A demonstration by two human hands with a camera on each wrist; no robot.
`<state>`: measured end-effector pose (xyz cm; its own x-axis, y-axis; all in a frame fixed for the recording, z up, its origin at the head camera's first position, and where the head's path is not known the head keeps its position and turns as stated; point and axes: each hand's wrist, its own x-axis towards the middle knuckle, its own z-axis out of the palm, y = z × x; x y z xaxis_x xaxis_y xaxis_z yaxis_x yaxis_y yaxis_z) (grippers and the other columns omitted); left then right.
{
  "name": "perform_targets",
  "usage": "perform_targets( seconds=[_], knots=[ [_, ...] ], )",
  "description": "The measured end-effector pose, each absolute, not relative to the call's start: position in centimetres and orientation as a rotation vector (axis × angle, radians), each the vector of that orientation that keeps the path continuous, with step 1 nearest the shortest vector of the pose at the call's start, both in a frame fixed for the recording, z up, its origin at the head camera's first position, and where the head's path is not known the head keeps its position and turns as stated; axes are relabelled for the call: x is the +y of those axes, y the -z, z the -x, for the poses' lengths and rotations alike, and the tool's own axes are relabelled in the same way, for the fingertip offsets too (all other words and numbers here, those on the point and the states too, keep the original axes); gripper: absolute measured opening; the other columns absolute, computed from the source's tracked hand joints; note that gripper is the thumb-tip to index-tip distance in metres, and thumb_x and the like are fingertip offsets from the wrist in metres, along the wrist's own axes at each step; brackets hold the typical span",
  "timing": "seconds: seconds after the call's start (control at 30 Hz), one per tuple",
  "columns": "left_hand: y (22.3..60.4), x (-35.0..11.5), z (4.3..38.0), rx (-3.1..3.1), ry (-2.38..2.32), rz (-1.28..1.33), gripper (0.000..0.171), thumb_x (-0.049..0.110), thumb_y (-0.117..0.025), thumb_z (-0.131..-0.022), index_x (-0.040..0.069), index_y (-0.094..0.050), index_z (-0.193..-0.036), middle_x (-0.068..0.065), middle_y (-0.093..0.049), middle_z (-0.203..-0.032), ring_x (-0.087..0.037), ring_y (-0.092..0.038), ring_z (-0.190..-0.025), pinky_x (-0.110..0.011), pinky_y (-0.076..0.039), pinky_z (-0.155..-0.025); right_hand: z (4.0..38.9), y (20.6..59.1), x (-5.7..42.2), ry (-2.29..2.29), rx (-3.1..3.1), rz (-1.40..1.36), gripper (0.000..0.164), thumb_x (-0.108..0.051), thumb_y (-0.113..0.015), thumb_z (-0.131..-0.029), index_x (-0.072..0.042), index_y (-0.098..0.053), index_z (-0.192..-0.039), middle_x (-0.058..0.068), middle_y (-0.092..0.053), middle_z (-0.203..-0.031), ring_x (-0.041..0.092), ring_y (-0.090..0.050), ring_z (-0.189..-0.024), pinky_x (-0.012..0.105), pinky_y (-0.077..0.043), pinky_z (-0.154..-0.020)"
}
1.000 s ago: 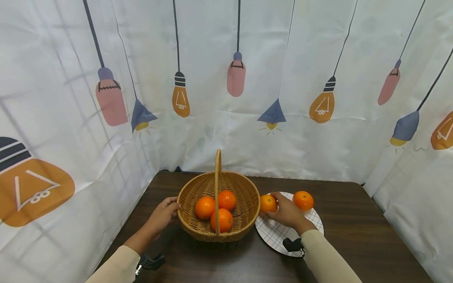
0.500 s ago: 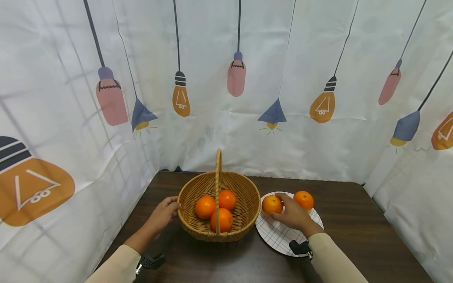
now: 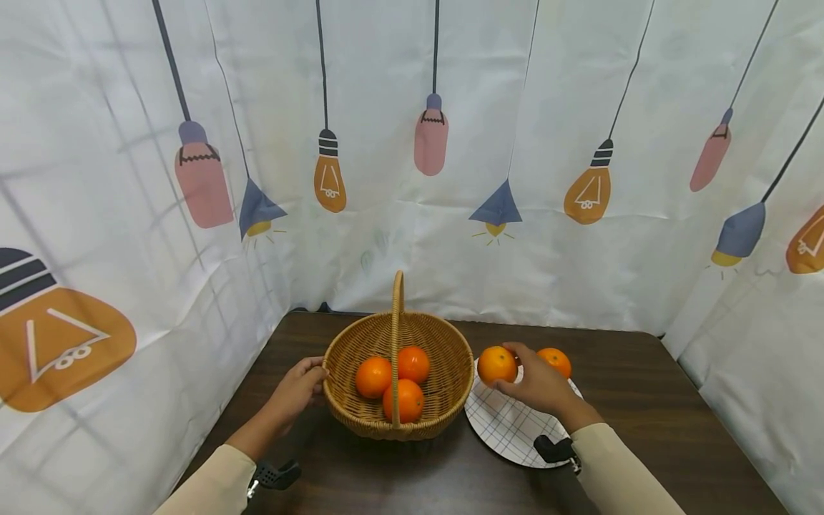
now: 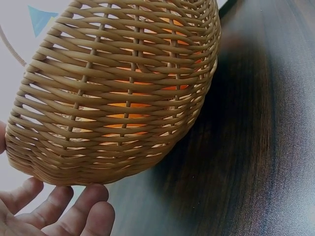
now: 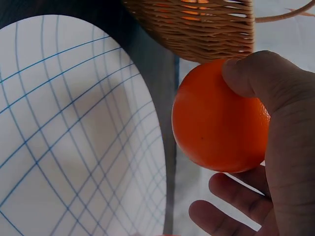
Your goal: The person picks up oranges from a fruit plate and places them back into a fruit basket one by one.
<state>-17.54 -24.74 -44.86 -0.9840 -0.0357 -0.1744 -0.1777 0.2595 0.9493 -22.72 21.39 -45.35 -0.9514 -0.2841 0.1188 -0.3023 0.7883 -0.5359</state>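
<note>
The right hand (image 3: 537,385), pinching an orange (image 3: 496,365) between thumb and fingers, holds it slightly higher above the plate (image 3: 511,429) than half a second ago. The left hand (image 3: 296,392) keeps gripping the basket (image 3: 445,354) by its edge, its three oranges (image 3: 373,378) unmoved.
</note>
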Motion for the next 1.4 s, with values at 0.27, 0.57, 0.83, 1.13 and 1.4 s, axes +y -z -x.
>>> perform_targets(
  seconds=[0.27,0.57,0.83,1.13,1.4],
  knots=[
    [45.2,-25.0,17.6,2.410,-1.842,0.173,0.051,0.024,-0.050,-0.105,-0.004,-0.042,-0.147,-0.025,-0.056,-0.135,-0.033,-0.063,-0.112,-0.054,-0.054,-0.090,22.5,43.6,21.4,-0.872,-2.915,-0.538,0.086,-0.052,-0.081,-0.084,-0.010,-0.045,-0.150,0.011,-0.062,-0.132,0.027,-0.064,-0.106,0.049,-0.054,-0.084],
    [45.1,-25.0,17.7,2.421,-1.827,0.178,0.052,0.024,-0.050,-0.105,-0.003,-0.041,-0.148,-0.025,-0.055,-0.136,-0.033,-0.063,-0.112,-0.052,-0.055,-0.088,22.5,42.7,21.3,-0.834,-2.870,-0.569,0.085,-0.054,-0.080,-0.083,-0.012,-0.047,-0.149,0.011,-0.060,-0.135,0.030,-0.063,-0.111,0.052,-0.054,-0.086],
    [45.1,-25.0,17.7,2.420,-1.812,0.166,0.054,0.026,-0.050,-0.105,-0.004,-0.039,-0.149,-0.026,-0.053,-0.138,-0.033,-0.062,-0.113,-0.051,-0.055,-0.087,22.3,41.8,20.8,-0.829,-2.848,-0.595,0.083,-0.054,-0.080,-0.083,-0.014,-0.047,-0.149,0.010,-0.060,-0.137,0.030,-0.063,-0.112,0.052,-0.054,-0.087],
    [45.4,-25.0,17.8,2.412,-1.833,0.190,0.051,0.024,-0.049,-0.105,-0.003,-0.041,-0.147,-0.025,-0.056,-0.134,-0.033,-0.063,-0.111,-0.053,-0.054,-0.089,22.1,40.7,20.1,-0.857,-2.823,-0.643,0.086,-0.053,-0.080,-0.084,-0.012,-0.045,-0.151,0.009,-0.058,-0.140,0.030,-0.062,-0.119,0.054,-0.052,-0.093],
    [45.4,-24.9,17.8,2.409,-1.851,0.192,0.050,0.023,-0.049,-0.105,-0.004,-0.041,-0.147,-0.025,-0.057,-0.131,-0.033,-0.064,-0.109,-0.056,-0.053,-0.091,22.1,40.0,19.0,-0.891,-2.827,-0.671,0.084,-0.053,-0.080,-0.084,-0.015,-0.046,-0.151,0.005,-0.059,-0.138,0.026,-0.062,-0.118,0.052,-0.051,-0.094]
  ],
)
